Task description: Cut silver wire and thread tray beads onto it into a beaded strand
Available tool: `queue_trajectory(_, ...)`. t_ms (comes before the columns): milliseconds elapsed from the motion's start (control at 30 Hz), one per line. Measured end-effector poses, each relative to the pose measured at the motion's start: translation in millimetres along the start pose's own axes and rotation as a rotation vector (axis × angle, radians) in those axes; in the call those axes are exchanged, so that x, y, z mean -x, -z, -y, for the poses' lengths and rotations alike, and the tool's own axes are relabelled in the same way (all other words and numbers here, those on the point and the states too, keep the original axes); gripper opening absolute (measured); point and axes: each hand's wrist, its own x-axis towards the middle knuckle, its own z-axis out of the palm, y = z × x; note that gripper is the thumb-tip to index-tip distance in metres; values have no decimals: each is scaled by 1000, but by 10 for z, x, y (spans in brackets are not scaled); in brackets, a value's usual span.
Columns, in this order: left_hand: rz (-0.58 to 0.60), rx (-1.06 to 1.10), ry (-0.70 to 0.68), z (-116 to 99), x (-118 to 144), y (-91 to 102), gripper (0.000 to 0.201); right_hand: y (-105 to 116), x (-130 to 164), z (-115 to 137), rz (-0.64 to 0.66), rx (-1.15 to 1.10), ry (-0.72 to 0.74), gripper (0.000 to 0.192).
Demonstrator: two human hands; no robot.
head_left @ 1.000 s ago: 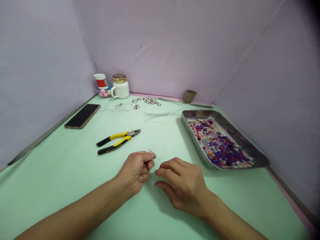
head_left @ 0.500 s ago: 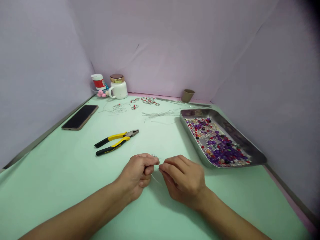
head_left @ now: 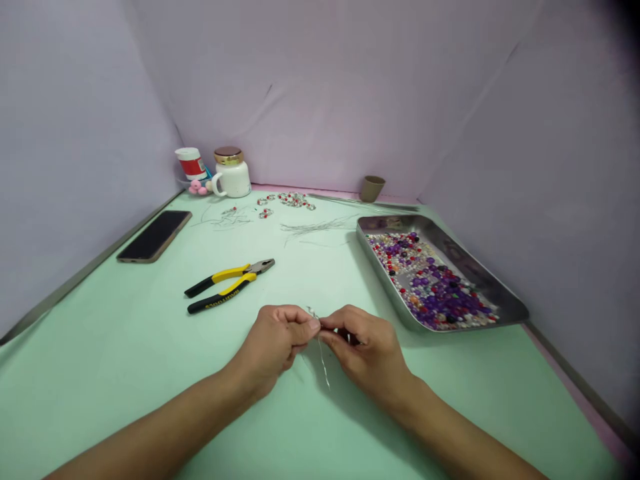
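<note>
Thumb and fingers of my left hand [head_left: 283, 337] pinch a thin silvery wire [head_left: 324, 363], whose free end hangs down toward the table. A small bit of clear beadwork [head_left: 313, 312] pokes up just behind the left fingertips, mostly hidden. My right hand [head_left: 365, 343] meets the left at the fingertips, its thumb and forefinger closed on the same wire. To the left of both hands lie pliers [head_left: 233, 285] with yellow and black handles, jaws toward the upper right.
A metal tray [head_left: 390, 293] of mixed beads stands at the right. Toward the back are red-and-clear beaded pieces [head_left: 295, 200], loose wires [head_left: 320, 228], a white lidded mug [head_left: 234, 179], a red-and-white container [head_left: 191, 164] and a brown cup [head_left: 373, 189]. A phone [head_left: 156, 236] lies at the left.
My right hand has come in against the left fingertips. The wire end now hangs down between the hands, and more of the beadwork shows above. The whole view has shifted slightly.
</note>
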Motion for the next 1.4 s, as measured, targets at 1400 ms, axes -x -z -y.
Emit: queue_trajectory(1400, 43, 216, -133, 33, -15, -76, 22, -6, 72, 7, 85, 208, 280, 15)
